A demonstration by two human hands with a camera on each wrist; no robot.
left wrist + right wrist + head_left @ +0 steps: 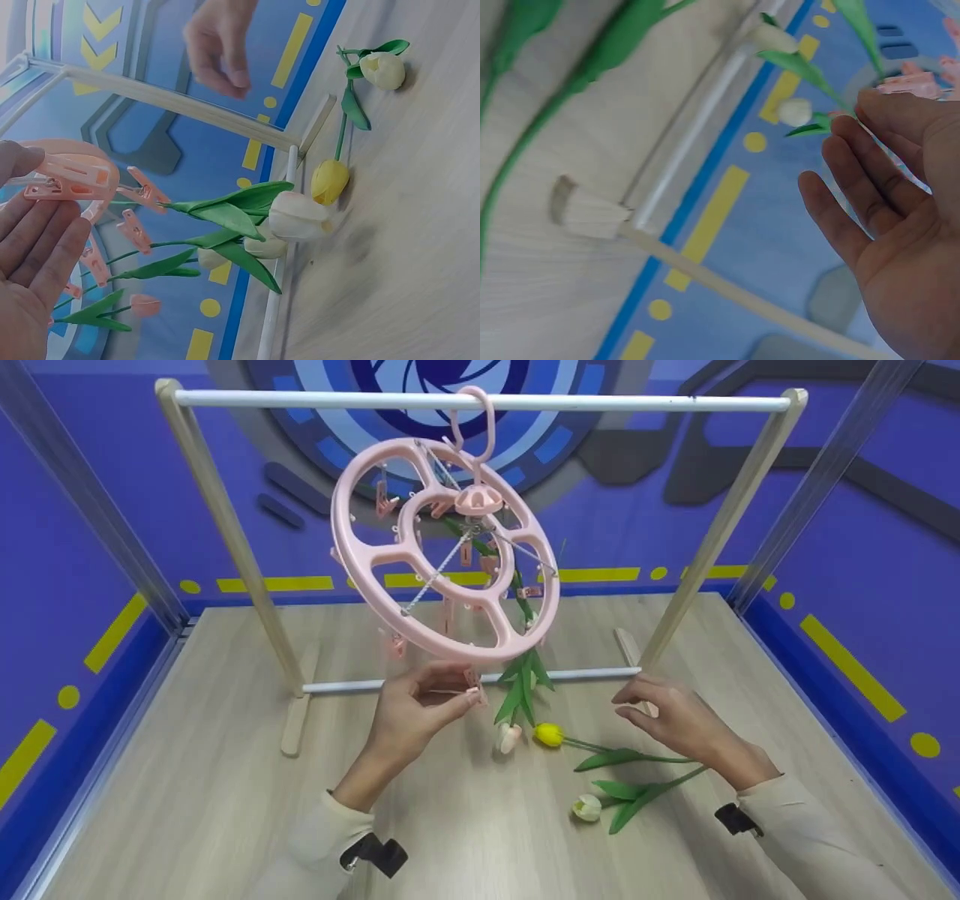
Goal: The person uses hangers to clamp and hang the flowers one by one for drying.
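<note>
Currently, your left hand (409,716): thumb and fingers pinch a pink clip (71,180), with the fingers fairly straight along its underside.
Clip: just below the near rim of the hanger (478,501); you cannot tell from these views whether it is fastened there.
Your right hand (675,716): loosely open, fingers gently bent, holding nothing, raised above the stems near the right post of the rack (227,525).
Hanger: hooked over the top bar (600,403), its pink ring tilted.
Hanging tulips: a pale tulip (508,738) dangles head down near your left hand; others, one of them pink (145,304), hang beyond it in the left wrist view.
Table (225,810): a yellow tulip (548,735) and a white tulip (587,808) lie in front of you, heads pointing left.
</note>
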